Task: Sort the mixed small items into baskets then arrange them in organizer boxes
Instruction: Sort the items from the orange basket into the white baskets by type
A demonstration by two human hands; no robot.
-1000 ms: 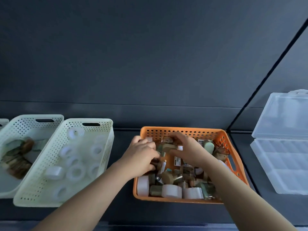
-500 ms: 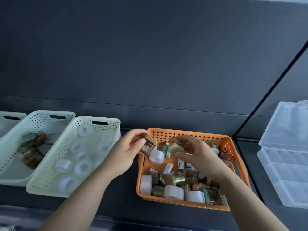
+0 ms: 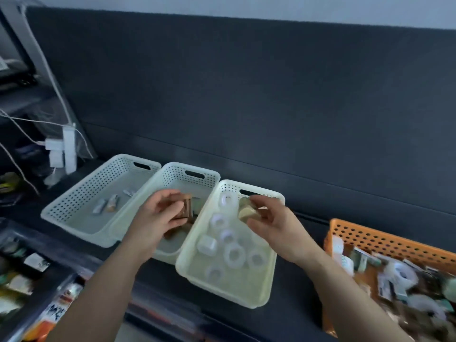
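Head view: your left grip hangs over the middle basket. Its fingers and thumb are curled round a brown block. More brown pieces lie in that basket just below the hand, at its 6 o'clock.

Your right grip is at 3 o'clock from the left one, over the far end of the cream basket. Thumb and fingertips pinch pale rounded pieces; they are too blurred to say what kind.

White rings lie scattered on the cream basket's floor, at 7 o'clock from the right hand.

The three pale baskets stand side by side on the dark worktop, walls touching. The left basket, at 9 o'clock of the row, holds a few small pieces.

The orange basket stands apart at 3 o'clock from the cream one, partly cut by the frame edge. It is full of mixed items, all smeared by blur. Your right forearm crosses between it and the cream basket.

At 10 o'clock of the scene a white power strip hangs with cables.
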